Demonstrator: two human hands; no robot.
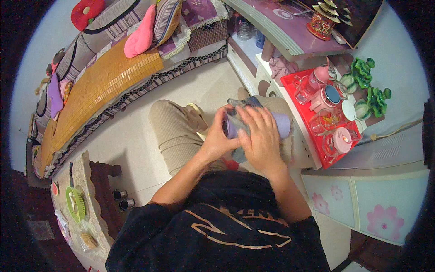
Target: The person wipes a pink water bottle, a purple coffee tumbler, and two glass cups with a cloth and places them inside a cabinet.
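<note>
A lavender cylindrical cup or tumbler (282, 125) lies sideways above my lap, between my two hands. My left hand (217, 137) grips its left end, thumb below and fingers curled over the top. Across the middle of the cup, my right hand (261, 139) presses a greyish cloth (240, 122) against its surface. The cloth also shows above and below the right hand's fingers. Most of the cup's middle is hidden by the hand and the cloth. Beneath are my knees in beige ribbed trousers (176, 132).
To the right, a red tray (314, 131) holds several glass and pink cups on a white cabinet (299, 139). Green cabbage ornaments (362, 73) stand behind it. A sofa with a bamboo mat (112, 78) runs along the left. A table (90, 200) with a green basket (75, 204) sits lower left.
</note>
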